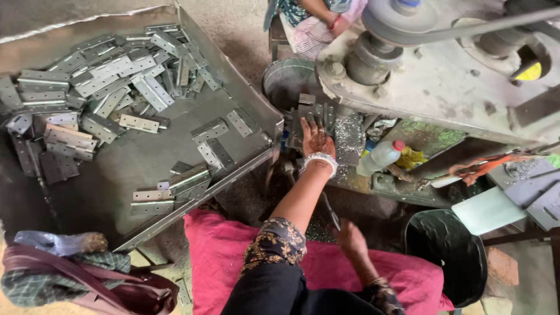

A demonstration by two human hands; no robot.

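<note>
- A large grey metal press machine (443, 76) with a belt-driven pulley fills the upper right; its base plate is littered with metal shavings.
- A wide, shallow sheet-metal tray (146, 157) takes up the left, tilted, holding a heap of flat grey steel hinges (105, 81) at its upper end and a few loose ones near its lower rim.
- A pink cloth (233, 251) covers the person's lap at the bottom.
- A black round bucket (443, 251) stands at lower right, near the machine.
- A white plastic bottle with a red cap (380, 156) lies tilted beside the machine base.
- The left hand (316, 139), fingers spread apart and flat, presses on a small stack of hinges (309, 112) lying on the machine's base just under the head.
- The right hand (350, 239) hangs low above the lap, blurred; I cannot tell whether it grips anything.
</note>
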